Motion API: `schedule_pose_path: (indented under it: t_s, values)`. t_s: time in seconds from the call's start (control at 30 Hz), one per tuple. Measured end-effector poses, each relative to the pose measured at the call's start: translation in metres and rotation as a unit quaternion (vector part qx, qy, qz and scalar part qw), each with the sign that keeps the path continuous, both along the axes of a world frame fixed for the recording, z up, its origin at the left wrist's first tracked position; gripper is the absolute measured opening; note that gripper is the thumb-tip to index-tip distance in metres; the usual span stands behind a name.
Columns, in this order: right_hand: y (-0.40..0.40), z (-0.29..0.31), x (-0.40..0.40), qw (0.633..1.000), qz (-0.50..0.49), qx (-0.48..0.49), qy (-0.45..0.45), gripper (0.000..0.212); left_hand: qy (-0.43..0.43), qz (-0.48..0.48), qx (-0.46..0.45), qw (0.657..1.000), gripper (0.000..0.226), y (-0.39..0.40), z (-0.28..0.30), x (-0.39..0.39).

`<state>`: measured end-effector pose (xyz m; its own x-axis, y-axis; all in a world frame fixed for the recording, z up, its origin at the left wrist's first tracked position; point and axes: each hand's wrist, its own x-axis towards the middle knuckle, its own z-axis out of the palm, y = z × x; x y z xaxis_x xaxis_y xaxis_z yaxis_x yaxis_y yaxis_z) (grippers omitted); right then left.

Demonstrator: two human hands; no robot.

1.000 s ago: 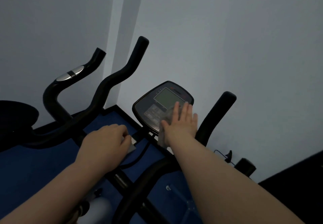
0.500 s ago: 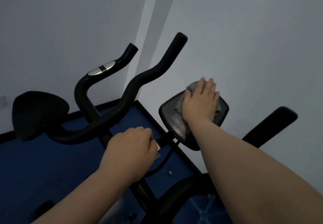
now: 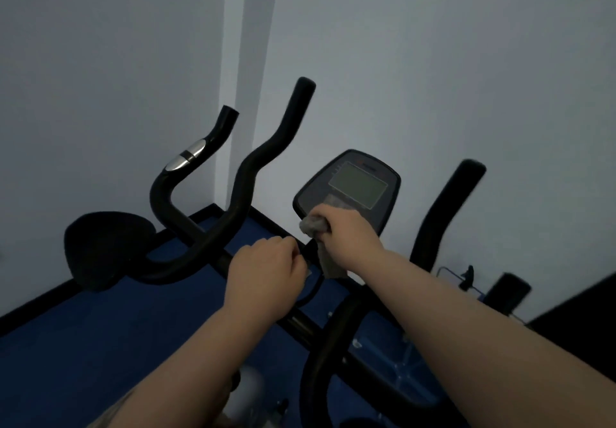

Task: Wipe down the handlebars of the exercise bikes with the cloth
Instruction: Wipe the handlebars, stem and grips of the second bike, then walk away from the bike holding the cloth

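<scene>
Head view: the right hand [image 3: 350,235] grips a crumpled grey cloth [image 3: 316,227] at the lower edge of the dark oval console [image 3: 350,184], while the left hand [image 3: 266,274] curls round the black tubular handlebar [image 3: 213,244] just left of the console. Wiping seems mid-step; next, the cloth likely needs to travel along the bar's curved grips.

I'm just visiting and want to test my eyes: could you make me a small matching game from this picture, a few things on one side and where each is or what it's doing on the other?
Things:
1. cloth
2. left hand
3. screen
4. saddle

States:
A. far left, over the blue floor
B. bunched in the right hand
C. grey, above the right hand
D. curled round the bike's bar

Pairs: 1-B, 2-D, 3-C, 4-A
</scene>
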<state>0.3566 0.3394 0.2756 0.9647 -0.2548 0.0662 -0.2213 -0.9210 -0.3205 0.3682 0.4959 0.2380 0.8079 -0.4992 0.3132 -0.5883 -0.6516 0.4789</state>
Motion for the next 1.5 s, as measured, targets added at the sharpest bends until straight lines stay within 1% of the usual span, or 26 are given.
schedule_pose_path:
  t_s: [0.07,0.17,0.23,0.33,0.43,0.53,0.6,0.7,0.77,0.87,0.97,1.13,1.27,1.43,1.5]
  values:
    - [0.007,0.011,-0.022,1.000,0.003,0.024,-0.009,0.029,0.030,-0.006,-0.019,0.999,0.022,0.007,0.001,-0.005]
    - [0.012,0.032,-0.055,0.996,-0.006,0.053,-0.070,0.030,0.101,-0.013,-0.078,0.992,0.017,0.017,0.003,-0.018]
    - [0.012,0.046,-0.083,0.992,-0.011,0.054,-0.110,0.029,0.132,-0.020,-0.111,0.985,0.014,0.017,0.010,-0.035]
    - [0.004,0.060,-0.129,0.990,-0.025,0.050,-0.126,0.028,0.125,-0.041,-0.149,0.980,0.014,0.001,0.031,-0.068]
    - [-0.014,0.063,-0.191,0.989,-0.053,0.062,-0.125,0.028,0.106,-0.086,-0.189,0.973,0.014,-0.028,0.058,-0.117]
    - [-0.039,0.052,-0.277,0.985,-0.091,0.078,-0.127,0.028,0.100,-0.131,-0.205,0.965,0.014,-0.063,0.071,-0.184]
    - [-0.055,0.037,-0.334,0.981,-0.131,0.082,-0.117,0.029,0.096,-0.160,-0.206,0.961,0.012,-0.081,0.066,-0.229]
    - [-0.079,0.003,-0.424,0.972,-0.200,0.090,-0.080,0.030,0.132,-0.215,-0.167,0.953,0.011,-0.112,0.038,-0.301]
    - [-0.086,-0.024,-0.470,0.967,-0.231,0.099,-0.048,0.029,0.168,-0.224,-0.123,0.952,0.011,-0.125,0.008,-0.338]
    - [-0.092,-0.061,-0.521,0.956,-0.268,0.116,0.008,0.029,0.204,-0.210,-0.014,0.956,0.015,-0.139,-0.040,-0.383]
    - [-0.097,-0.089,-0.548,0.943,-0.294,0.147,0.055,0.025,0.254,-0.206,0.084,0.941,0.019,-0.142,-0.075,-0.411]
    - [-0.105,-0.134,-0.555,0.928,-0.315,0.187,0.065,0.018,0.262,-0.195,0.182,0.928,0.027,-0.157,-0.106,-0.406]
    - [-0.129,-0.156,-0.538,0.918,-0.328,0.212,0.073,0.017,0.262,-0.194,0.205,0.923,0.027,-0.192,-0.123,-0.378]
    - [-0.180,-0.166,-0.515,0.910,-0.345,0.207,0.101,0.020,0.273,-0.230,0.231,0.905,0.025,-0.254,-0.139,-0.347]
    - [-0.201,-0.171,-0.507,0.901,-0.363,0.208,0.110,0.020,0.275,-0.244,0.246,0.897,0.027,-0.277,-0.146,-0.340]
